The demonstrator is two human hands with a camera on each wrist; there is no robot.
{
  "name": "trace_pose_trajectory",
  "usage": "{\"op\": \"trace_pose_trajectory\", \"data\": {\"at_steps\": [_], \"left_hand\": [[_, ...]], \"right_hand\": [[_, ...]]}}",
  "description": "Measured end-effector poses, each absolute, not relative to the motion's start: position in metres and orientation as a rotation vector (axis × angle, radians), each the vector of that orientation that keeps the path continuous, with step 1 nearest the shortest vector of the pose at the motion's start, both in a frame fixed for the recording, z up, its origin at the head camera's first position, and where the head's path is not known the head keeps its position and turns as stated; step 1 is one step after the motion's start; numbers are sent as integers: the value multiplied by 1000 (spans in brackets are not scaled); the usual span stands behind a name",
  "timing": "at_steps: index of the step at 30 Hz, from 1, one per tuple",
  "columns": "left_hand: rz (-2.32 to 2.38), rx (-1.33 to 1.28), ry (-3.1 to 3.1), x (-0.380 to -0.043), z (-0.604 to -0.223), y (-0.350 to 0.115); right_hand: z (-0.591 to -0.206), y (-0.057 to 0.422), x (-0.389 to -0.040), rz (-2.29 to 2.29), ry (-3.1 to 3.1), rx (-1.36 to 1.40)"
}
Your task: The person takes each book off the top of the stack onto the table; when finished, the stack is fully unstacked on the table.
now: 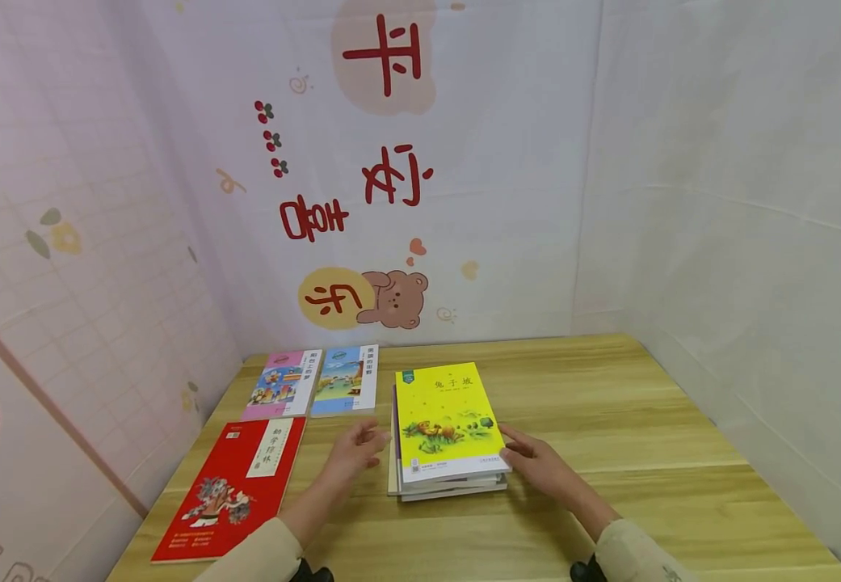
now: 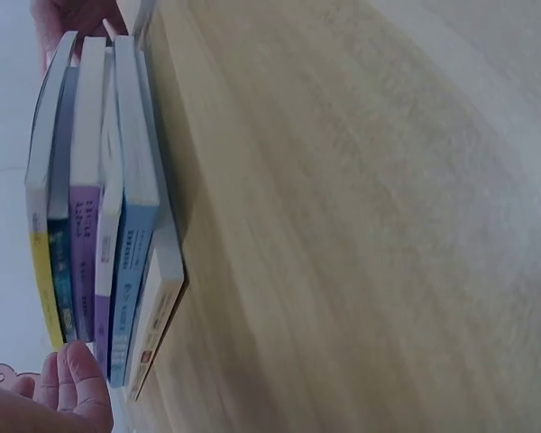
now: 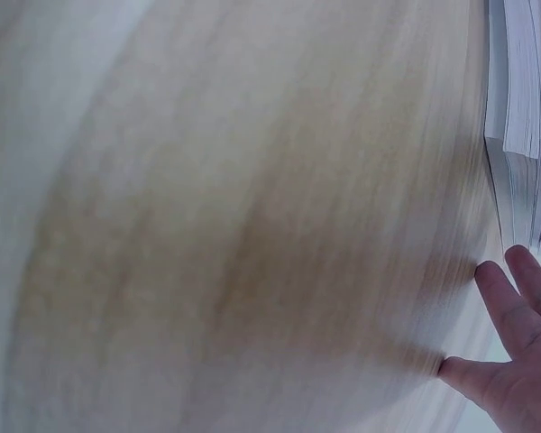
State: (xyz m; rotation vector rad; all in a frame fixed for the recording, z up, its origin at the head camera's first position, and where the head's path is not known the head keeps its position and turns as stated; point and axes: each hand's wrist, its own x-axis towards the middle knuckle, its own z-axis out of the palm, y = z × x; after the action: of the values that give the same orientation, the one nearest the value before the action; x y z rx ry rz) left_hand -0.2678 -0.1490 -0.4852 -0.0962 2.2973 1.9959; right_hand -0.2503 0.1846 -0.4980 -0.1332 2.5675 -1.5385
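In the head view a stack of several books lies on the table, topped by a yellow book point(image 1: 452, 404) with a cartoon meadow cover. My left hand point(image 1: 353, 453) is just left of the stack, fingers loosely bent and holding nothing. The left wrist view shows its fingers near the spines, among them a purple book point(image 2: 84, 257) and a blue book point(image 2: 133, 262). At the stack's right edge is my right hand point(image 1: 536, 462), its fingertips at the side of the books. Its fingers point(image 3: 509, 311) look spread in the right wrist view; contact there is hard to tell.
On the left of the wooden table point(image 1: 609, 436) lies a red book point(image 1: 234, 485). Behind it are a pink-covered book point(image 1: 282, 384) and a blue-covered book point(image 1: 346, 380), side by side. A printed cloth point(image 1: 507, 162) hangs behind the table.
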Motion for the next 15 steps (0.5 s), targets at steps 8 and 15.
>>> {"op": "trace_pose_trajectory", "data": {"at_steps": [8, 15], "left_hand": [[1939, -17, 2289, -261, -500, -140], [1911, -11, 2299, -256, -501, -133]], "right_hand": [[-497, 185, -249, -1551, 2540, -154], [-499, 186, -250, -1556, 2527, -167]]}}
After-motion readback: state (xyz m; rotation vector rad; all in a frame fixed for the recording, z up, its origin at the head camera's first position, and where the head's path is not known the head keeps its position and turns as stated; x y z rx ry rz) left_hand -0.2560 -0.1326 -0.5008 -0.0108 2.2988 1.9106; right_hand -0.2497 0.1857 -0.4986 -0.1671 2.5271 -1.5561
